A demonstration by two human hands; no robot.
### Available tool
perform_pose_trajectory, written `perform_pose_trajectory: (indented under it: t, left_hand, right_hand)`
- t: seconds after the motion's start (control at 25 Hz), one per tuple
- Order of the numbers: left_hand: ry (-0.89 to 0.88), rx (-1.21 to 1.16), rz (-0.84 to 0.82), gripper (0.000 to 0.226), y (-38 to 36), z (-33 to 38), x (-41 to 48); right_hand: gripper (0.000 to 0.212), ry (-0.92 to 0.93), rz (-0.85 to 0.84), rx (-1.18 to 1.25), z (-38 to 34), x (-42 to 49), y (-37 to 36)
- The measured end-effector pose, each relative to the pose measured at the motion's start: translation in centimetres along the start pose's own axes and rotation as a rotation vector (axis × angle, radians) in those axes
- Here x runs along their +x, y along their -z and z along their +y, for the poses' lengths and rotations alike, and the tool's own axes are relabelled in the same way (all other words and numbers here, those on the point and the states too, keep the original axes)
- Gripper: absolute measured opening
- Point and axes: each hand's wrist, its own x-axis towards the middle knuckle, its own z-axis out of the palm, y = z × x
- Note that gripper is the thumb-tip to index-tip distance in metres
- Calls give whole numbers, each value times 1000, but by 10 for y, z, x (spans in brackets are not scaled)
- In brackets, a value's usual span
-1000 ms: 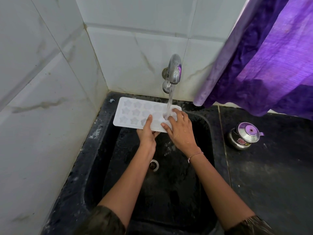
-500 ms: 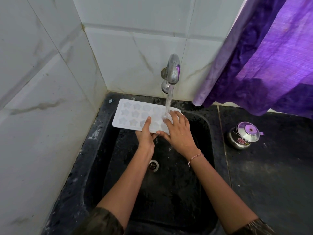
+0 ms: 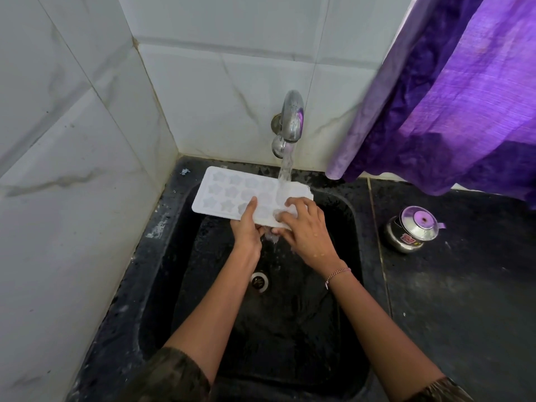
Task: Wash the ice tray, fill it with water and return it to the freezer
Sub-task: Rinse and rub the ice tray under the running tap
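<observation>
A white ice tray [image 3: 224, 192] with star-shaped cells is held flat over the back of the black sink [image 3: 162, 274]. Its left end lies over the sink's rim. Water streams from the steel tap [image 3: 292, 117] onto the tray's right part and spills off its near edge. My left hand [image 3: 246, 227] grips the tray's near edge, thumb on top and fingers underneath. My right hand [image 3: 307, 227] rests on the tray's right end with curled fingers rubbing the cells under the stream.
The drain [image 3: 259, 281] sits in the wet sink floor below my wrists. A small steel pot [image 3: 412, 229] with a lid stands on the black counter to the right. A purple curtain [image 3: 452, 97] hangs at the upper right. White tiled walls close off the left and back.
My right hand's fingers have slid along the tray's right end under the stream. The tray and my left hand have barely moved.
</observation>
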Motion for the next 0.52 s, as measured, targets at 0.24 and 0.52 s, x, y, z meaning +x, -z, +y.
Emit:
perform_pose_trajectory:
  t: [0.24, 0.52]
  left_hand:
    - [118, 149, -40, 46, 23, -1, 4]
    - [117, 98, -205, 56, 32, -1, 6]
  right_hand:
    - [37, -254, -82, 176, 7, 12, 2]
    - [39, -281, -298, 323, -6, 24, -2]
